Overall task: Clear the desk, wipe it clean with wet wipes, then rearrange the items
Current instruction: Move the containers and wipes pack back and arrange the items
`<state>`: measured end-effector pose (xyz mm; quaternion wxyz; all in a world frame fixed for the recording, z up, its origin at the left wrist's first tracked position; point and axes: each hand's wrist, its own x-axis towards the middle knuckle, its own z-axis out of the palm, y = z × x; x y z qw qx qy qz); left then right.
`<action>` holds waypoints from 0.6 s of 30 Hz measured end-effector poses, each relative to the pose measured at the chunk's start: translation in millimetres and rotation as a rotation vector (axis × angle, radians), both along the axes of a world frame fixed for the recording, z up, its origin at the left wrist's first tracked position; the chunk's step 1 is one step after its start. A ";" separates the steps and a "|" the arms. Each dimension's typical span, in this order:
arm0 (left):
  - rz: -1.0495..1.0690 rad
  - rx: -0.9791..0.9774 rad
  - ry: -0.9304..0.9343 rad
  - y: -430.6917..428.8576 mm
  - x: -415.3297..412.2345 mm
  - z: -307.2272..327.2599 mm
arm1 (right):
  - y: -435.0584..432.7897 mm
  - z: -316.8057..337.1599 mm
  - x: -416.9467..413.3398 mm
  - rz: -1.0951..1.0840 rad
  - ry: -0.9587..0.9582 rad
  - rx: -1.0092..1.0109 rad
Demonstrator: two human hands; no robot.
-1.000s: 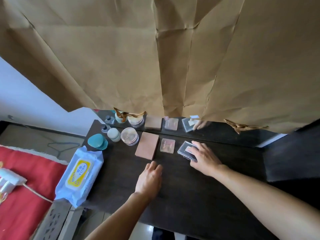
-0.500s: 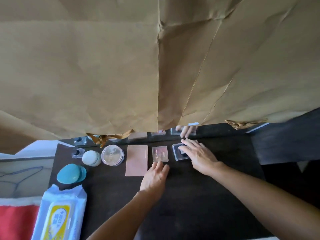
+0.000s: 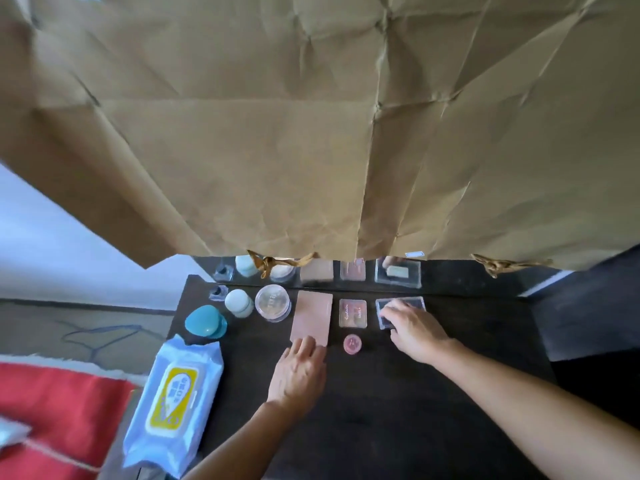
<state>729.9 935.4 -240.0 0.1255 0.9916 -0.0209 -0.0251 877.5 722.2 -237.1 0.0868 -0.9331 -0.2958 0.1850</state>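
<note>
A pack of wet wipes (image 3: 173,408) is lying at the desk's (image 3: 398,410) left edge, the left hand (image 3: 299,370) is resting flat, fingers together, on a pink case (image 3: 311,315), a small pink jar (image 3: 352,344) is sitting beside it, and the right hand (image 3: 414,330) is pressing loosely spread fingers on a clear box (image 3: 400,311).

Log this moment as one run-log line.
phase: rearranging | left hand: on pink case | right hand: on clear box | wipes pack: desk edge

Wipes pack (image 3: 174,408) at desk's (image 3: 381,410) left edge, compacts (image 3: 352,313) behind.
</note>
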 end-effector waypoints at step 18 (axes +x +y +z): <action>0.230 0.238 0.076 149.5 -131.0 3.6 | 101.3 20.2 -141.8 -0.015 -0.026 0.289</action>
